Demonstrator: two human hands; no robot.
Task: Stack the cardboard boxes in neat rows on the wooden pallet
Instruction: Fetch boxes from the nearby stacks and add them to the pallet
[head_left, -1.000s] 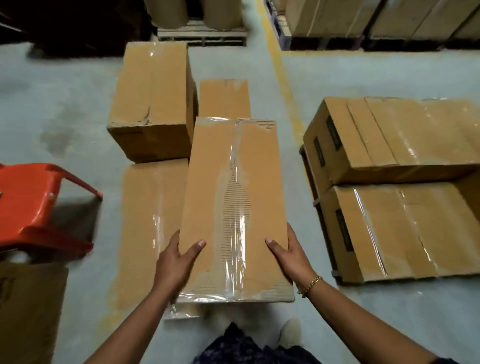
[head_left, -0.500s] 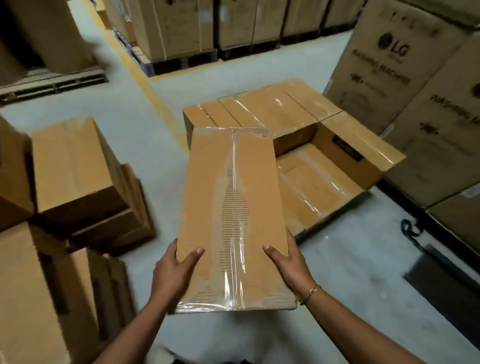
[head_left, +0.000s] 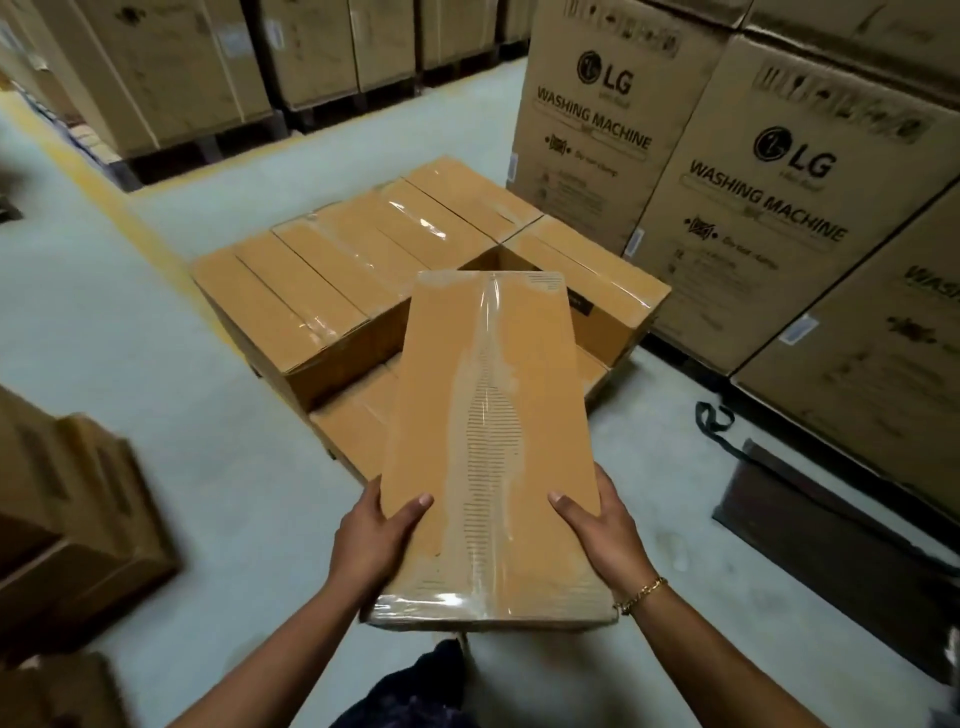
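Mid-frame, a long tan box (head_left: 493, 441) with glossy clear tape down its scuffed top is gripped at its near end by the left hand (head_left: 371, 540) and right hand (head_left: 608, 535), above the stack (head_left: 332, 280).

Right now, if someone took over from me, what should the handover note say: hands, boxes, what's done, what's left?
Hands: left hand and right hand both grip the near end of the long tape-sealed brown cardboard box, held in the air.
The stack of brown cardboard boxes has an upper row at the far side; the pallet beneath is hidden.
Done: part of the upper layer.
Left: set this box, probably on the bare lower layer; then the loose cardboard boxes at left.
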